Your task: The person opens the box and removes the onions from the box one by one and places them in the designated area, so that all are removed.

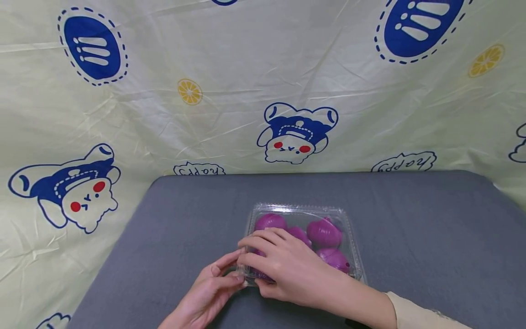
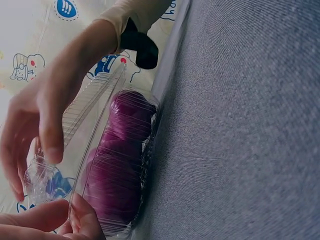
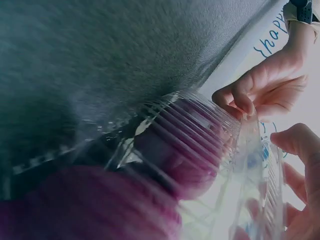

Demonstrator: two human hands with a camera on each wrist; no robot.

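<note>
A clear plastic clamshell box (image 1: pixel 355 246) holding several purple onions (image 1: pixel 324 233) sits on the grey table. At its near left corner, the left hand (image 1: pixel 211 285) pinches the plastic rim between thumb and fingers. The right hand (image 1: pixel 293 269) reaches across the top, its spread fingers on the lid toward the left edge, hiding some of the onions. In the left wrist view the lid (image 2: pixel 95 107) slants up over the onions (image 2: pixel 112 185), with the right hand (image 2: pixel 45 112) above it. The right wrist view shows the left hand (image 3: pixel 267 90) at the rim.
The grey cloth table (image 1: pixel 427 228) spreads around the box. Behind it hangs a pale sheet (image 1: pixel 230 55) printed with blue cartoon figures and orange slices. A black band (image 2: pixel 140 47) is on the right wrist.
</note>
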